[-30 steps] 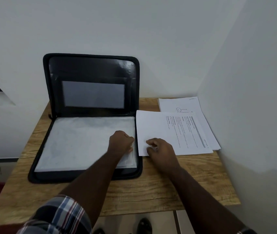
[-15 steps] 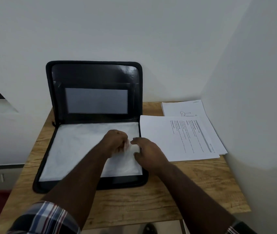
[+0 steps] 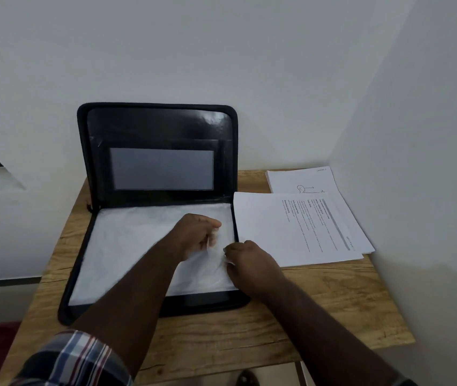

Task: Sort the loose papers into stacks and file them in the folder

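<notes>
Folder lies open on the desk, lid propped against the wall so the bottom half stays flat and reachable. Its bottom half is covered by translucent plastic sleeves.

We have both hands at the sleeves' right edge, probably because that's the open side. Left hand has fingers curled, pinching a sleeve layer and lifting it a bit. Right hand is curled at the same edge, thumb and fingertips on the lower layer; looks like it's holding that down, but we can't tell for sure if it's a full pinch.

2 paper stacks sit just right of the folder: printed-text stack in front, touching the folder edge, and drawing stack behind, partly overlapped. Close placement keeps the reach short once a pocket is open.

Our read: sorting done, filing not started.
</notes>
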